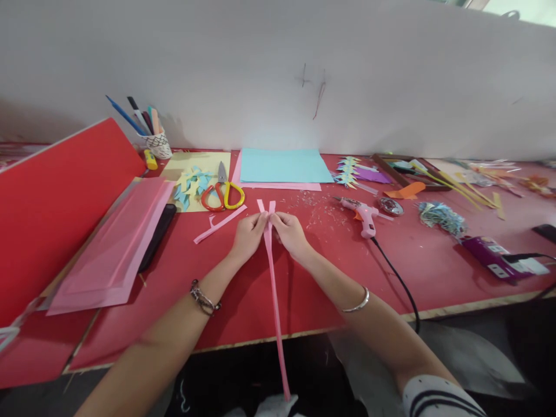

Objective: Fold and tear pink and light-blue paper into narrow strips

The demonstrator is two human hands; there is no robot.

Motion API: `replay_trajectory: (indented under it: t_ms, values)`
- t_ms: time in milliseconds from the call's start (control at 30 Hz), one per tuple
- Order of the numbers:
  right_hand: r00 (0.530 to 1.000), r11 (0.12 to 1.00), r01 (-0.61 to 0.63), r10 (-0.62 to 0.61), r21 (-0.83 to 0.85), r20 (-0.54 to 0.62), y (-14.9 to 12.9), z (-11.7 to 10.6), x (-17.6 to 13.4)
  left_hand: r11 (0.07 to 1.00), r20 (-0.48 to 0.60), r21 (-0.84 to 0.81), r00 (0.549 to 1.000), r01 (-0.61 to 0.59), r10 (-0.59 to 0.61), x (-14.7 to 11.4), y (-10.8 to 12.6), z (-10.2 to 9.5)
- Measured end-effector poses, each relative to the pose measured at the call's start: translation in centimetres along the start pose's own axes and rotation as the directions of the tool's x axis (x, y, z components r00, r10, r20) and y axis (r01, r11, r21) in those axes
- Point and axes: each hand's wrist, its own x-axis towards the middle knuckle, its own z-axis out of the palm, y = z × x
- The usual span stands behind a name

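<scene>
Our left hand (251, 234) and right hand (290, 231) meet over the middle of a red counter (330, 289), fingertips touching or nearly so, each closed in a pinch on a pink paper strip (273, 278). Two short pink ends stand up in a V above our fingertips, and the long part hangs down between our forearms, past the counter's front edge toward our lap. We wear a dark bracelet (204, 298) on the left wrist and a silver bangle (360, 301) on the right.

Just beside our left hand lies a loose pink piece (220, 225). Beyond it, scissors (222, 176) with one red and one yellow handle rest by blue and yellow paper cuttings (191, 185) on a pale yellow sheet (178, 165). Farther left we have a stack of pink sheets (113, 249) and a tilted red board (65, 197), with a cup of pens (158, 145) behind.

Straight ahead, a light blue sheet (284, 166) lies over pink paper, near the white wall (278, 75).

To our right sits a pink glue gun (367, 215) with a black cord (397, 275); farther right are a fringed paper bundle (441, 217) and a purple box (493, 258).
</scene>
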Motion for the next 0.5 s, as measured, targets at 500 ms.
replay_trajectory:
  t_ms: [500]
  values:
    - [0.999,0.996,0.019,-0.015,0.082,-0.046,-0.23,-0.08,-0.09,1.000,0.090,-0.004,0.996,0.000,0.000,0.15,-0.02,0.03]
